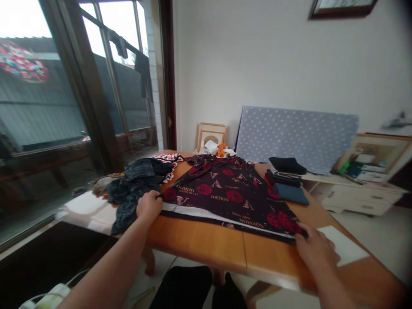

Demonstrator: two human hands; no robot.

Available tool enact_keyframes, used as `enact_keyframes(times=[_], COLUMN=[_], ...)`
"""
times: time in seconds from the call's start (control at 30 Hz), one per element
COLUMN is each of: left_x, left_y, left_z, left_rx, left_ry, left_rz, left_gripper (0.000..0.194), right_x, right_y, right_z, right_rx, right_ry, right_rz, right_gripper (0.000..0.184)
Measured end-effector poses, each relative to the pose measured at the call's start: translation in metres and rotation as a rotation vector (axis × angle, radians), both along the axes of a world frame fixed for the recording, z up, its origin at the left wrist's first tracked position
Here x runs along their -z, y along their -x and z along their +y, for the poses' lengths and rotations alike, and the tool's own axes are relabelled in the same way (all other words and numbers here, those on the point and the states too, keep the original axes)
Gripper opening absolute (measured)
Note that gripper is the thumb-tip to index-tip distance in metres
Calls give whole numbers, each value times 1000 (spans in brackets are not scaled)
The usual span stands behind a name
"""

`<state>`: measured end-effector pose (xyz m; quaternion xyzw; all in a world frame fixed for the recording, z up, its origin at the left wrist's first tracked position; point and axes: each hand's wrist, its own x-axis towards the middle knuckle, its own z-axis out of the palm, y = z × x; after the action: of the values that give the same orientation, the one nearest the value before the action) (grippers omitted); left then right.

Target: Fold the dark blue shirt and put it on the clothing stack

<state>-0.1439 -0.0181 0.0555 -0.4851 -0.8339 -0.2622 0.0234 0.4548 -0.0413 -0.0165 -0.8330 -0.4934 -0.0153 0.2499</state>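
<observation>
A dark garment (222, 193) printed with red roses and pale lettering lies spread on the wooden table (199, 244); whether it is a skirt, a dress or a top I cannot tell. Its wide hem faces me, slightly parted so that a pale inside strip shows. My left hand (149, 207) pinches the hem's left corner. At the opposite corner, my right hand (315, 244) is closed on the fabric, its fingertips partly hidden. The garment's far end is gathered and wrinkled. Just left of my left hand lies a heap of dark grey clothing (131, 184).
Folded clothes (286, 180) are stacked at the table's right side. A white sheet (343, 244) lies beside my right hand. Red-and-white patterned cloth (170, 161) rests behind the heap. A polka-dot covered panel (296, 137) stands beyond the table, with a white cabinet (360, 195) at right.
</observation>
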Motion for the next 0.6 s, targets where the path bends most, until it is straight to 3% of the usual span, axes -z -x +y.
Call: enact_keyframes(times=[0.13,0.2,0.33,0.47,0.6], left_x=[3,9,20,21,15], left_y=[1,2,3,-2,-10], left_z=[6,11,14,11,5], left_rx=[11,23,30,24,24], left_ry=[-231,-260,-178,-83,36], left_rz=[-71,-140,-171,-93,40], left_gripper=[33,37,46,59,49], right_x=[-20,-26,-31,-30,-22], right_y=[16,24,34,36,29], right_z=[-13,-14,-15,-14,-12], right_rx=[-13,-51,-125,-160,-159], right_ry=[4,-6,2,53,104], right_rz=[-65,-89,-124,-137,-126], right_gripper=[44,42,42,41,33])
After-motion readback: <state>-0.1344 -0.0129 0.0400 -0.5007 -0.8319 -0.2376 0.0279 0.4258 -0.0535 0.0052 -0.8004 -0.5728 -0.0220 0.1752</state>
